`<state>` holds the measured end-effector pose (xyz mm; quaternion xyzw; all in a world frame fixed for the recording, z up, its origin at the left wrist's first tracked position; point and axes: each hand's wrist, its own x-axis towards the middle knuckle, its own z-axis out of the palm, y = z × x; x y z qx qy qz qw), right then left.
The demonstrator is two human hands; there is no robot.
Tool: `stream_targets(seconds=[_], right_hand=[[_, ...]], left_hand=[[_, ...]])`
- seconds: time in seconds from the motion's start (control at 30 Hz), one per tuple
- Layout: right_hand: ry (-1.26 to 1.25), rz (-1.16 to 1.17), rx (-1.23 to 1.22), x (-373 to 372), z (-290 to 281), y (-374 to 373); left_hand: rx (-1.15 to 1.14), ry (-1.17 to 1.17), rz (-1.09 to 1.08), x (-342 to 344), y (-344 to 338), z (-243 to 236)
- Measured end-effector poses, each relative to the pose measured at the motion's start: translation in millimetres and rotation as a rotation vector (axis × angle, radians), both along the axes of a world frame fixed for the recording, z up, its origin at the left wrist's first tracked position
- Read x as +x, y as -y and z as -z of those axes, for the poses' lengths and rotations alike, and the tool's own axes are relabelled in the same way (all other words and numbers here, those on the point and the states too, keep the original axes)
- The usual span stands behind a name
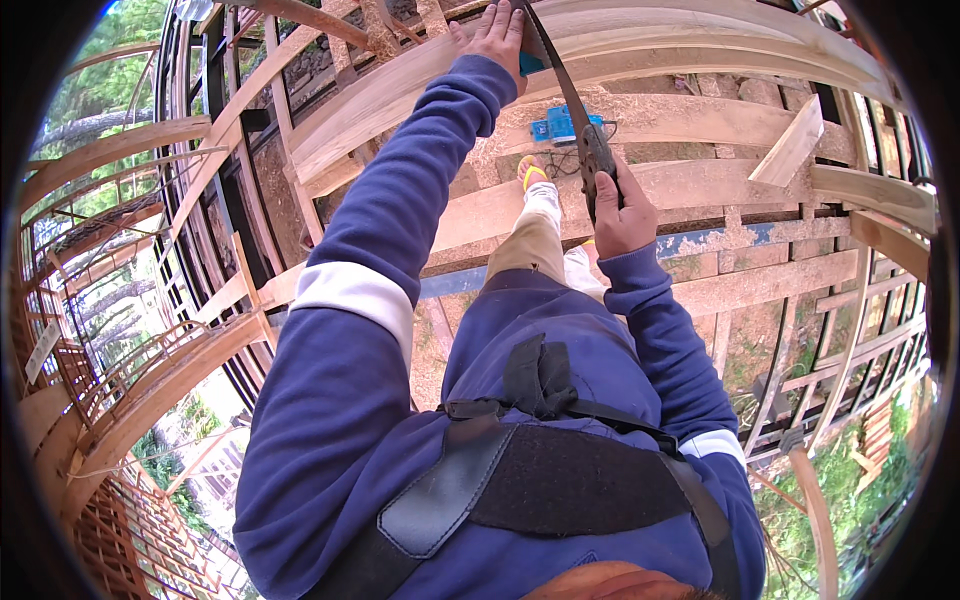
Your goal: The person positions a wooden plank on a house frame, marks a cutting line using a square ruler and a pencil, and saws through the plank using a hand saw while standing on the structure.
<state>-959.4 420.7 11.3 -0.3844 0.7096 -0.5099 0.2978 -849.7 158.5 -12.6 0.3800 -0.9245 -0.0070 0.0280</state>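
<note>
My right hand (625, 212) is closed round the dark handle of a handsaw (572, 88). Its long blade slants up and away to the far edge of a thick wooden board (660, 38). On that board my left hand (490, 42) lies flat, fingers stretched out, just left of the blade. A small teal thing (530, 64) shows between that hand and the saw; its kind cannot be made out. The blade's far end runs out at the top of the view.
A bright blue box-like device (567, 125) with a dark cord sits on a sawdust-covered plank beyond my feet. A short offcut (789, 143) lies across planks on the right. My feet, in yellow sandals (533, 172), are among spaced planks with gaps. Timber framing (130, 400) stands at left.
</note>
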Motion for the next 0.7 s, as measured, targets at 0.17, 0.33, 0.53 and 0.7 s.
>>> stream_targets(seconds=[0.17,0.33,0.53,0.7], right_hand=[[0.044,-0.021,0.084,-7.8,-17.0,13.4],[0.03,-0.043,0.133,-8.8,-13.8,8.6],[0.038,-0.011,0.01,-9.1,-4.8,-0.8],[-0.019,-0.036,0.1,-4.2,1.2,-5.6]], left_hand=[[-0.038,-0.026,0.025,2.2,5.6,10.2],[0.007,-0.034,0.018,-2.9,0.0,-1.6],[0.008,-0.073,0.029,4.8,6.6,8.2],[0.022,-0.027,-0.037,-0.4,-0.5,2.2]])
